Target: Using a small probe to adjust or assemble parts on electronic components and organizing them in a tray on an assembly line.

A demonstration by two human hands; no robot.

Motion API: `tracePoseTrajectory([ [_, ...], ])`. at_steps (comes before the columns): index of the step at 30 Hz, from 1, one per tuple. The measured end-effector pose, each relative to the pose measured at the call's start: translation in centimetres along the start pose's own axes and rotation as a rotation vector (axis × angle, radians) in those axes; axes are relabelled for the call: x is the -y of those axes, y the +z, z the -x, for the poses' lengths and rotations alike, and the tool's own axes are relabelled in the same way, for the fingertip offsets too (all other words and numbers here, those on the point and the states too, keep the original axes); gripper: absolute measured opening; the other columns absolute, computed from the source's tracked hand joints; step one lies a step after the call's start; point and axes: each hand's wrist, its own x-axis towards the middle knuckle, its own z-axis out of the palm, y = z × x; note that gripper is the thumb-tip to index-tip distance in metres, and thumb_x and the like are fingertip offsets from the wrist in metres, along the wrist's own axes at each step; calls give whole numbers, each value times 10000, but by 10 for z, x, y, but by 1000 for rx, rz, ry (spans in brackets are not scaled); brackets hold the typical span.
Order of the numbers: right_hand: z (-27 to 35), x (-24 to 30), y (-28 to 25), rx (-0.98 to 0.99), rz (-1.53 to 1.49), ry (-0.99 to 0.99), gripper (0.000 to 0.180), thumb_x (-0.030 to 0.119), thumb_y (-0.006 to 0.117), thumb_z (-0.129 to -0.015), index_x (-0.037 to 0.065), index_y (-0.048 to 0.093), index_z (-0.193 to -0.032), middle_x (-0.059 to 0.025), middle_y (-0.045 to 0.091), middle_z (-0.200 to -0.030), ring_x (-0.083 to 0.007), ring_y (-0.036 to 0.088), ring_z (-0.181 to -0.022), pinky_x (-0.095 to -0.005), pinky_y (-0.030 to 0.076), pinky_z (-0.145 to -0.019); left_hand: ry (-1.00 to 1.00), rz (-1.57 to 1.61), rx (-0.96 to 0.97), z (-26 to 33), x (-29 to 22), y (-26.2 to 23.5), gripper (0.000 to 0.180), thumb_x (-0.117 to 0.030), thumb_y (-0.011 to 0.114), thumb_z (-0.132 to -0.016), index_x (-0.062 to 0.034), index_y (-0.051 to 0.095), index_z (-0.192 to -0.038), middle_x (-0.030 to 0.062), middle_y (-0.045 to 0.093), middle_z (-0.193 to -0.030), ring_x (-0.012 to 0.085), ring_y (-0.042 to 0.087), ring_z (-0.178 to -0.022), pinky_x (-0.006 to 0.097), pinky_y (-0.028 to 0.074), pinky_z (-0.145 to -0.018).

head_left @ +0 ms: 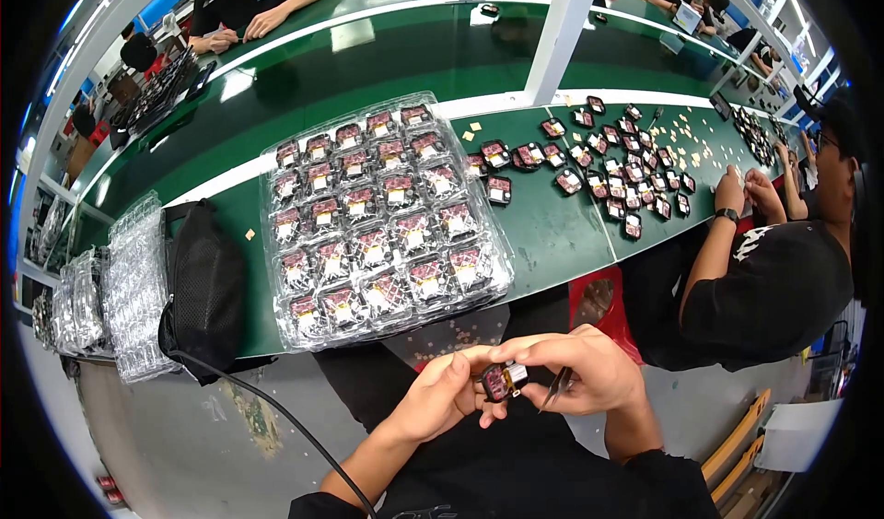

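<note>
Above my lap, my left hand (440,397) grips a small black-framed electronic module (498,385) by its edge. The module's open face shows a reddish circuit board, a silvery-white block and a strip of yellow tape. My right hand (594,372) is closed around dark, pointed tweezers (555,389), with its fingertips beside the module's right side. On the table just beyond my hands lies a clear plastic tray (391,321) holding rows of similar modules.
Loose modules (633,174) and small tan pieces (691,137) are scattered on the green table (543,256). To the left are a black bag (204,275), a cable (295,422) and stacked clear trays (136,284). A co-worker (769,270) sits close on the right; a white post (557,40) rises beyond.
</note>
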Motion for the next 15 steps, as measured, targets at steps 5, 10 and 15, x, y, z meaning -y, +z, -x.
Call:
tracePoseTrajectory([
  [5,-10,26,-14,192,145,68,514,61,822,-794,70,639,-1274,-125,728,-1246,-240,760,-782,-278,575,-553,-231,197,223,3,-5,-13,515,-344,539,-1085,43,476,-1419,171,629,-1221,223,689,-972,347,565,-770],
  [10,-2,25,-11,-63,257,98,557,81,812,-802,61,608,-1320,-104,593,-1186,-253,698,-815,-334,576,-599,-130,202,168,-1,-5,6,567,-173,720,-964,15,457,-1430,197,540,-1367,323,664,-1162,429,564,-936],
  [15,2,19,-6,-163,342,244,484,28,791,-832,25,642,-1293,-115,584,-1063,-246,652,-750,-332,550,-630,281,22,-113,-5,0,17,574,3,796,-850,-32,487,-1332,202,552,-1347,387,629,-1246,467,539,-1050],
])
